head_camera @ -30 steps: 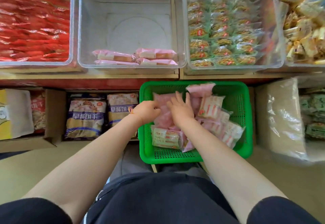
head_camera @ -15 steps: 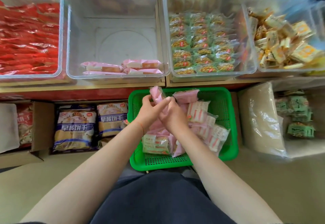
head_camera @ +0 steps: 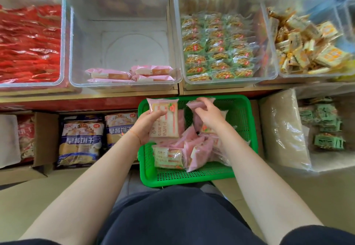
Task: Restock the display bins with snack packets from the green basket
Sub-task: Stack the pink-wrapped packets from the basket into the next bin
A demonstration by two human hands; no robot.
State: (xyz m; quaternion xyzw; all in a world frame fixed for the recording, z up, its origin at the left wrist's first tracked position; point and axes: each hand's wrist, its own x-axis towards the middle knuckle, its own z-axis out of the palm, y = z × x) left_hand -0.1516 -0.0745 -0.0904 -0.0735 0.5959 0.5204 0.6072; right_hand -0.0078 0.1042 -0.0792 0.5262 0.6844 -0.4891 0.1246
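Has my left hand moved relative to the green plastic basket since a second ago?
Yes. The left hand rose from the green plastic basket middle toward its far-left rim.

I see green perforated basket (head_camera: pixel 244 129) w/ pink pkts (head_camera: pixel 194 148); pkt in left hand (head_camera: pixel 146 123) is pink/cream w/ flower print. Bins: red wrappers (head_camera: pixel 28 44), green-yellow pkts (head_camera: pixel 217 48), yellow ones (head_camera: pixel 311 48).

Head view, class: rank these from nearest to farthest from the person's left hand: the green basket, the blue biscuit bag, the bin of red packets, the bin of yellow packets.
From the left hand:
1. green basket, directly beneath the hand.
2. blue biscuit bag, in the box to its left.
3. bin of red packets, upper left on the shelf.
4. bin of yellow packets, far upper right.
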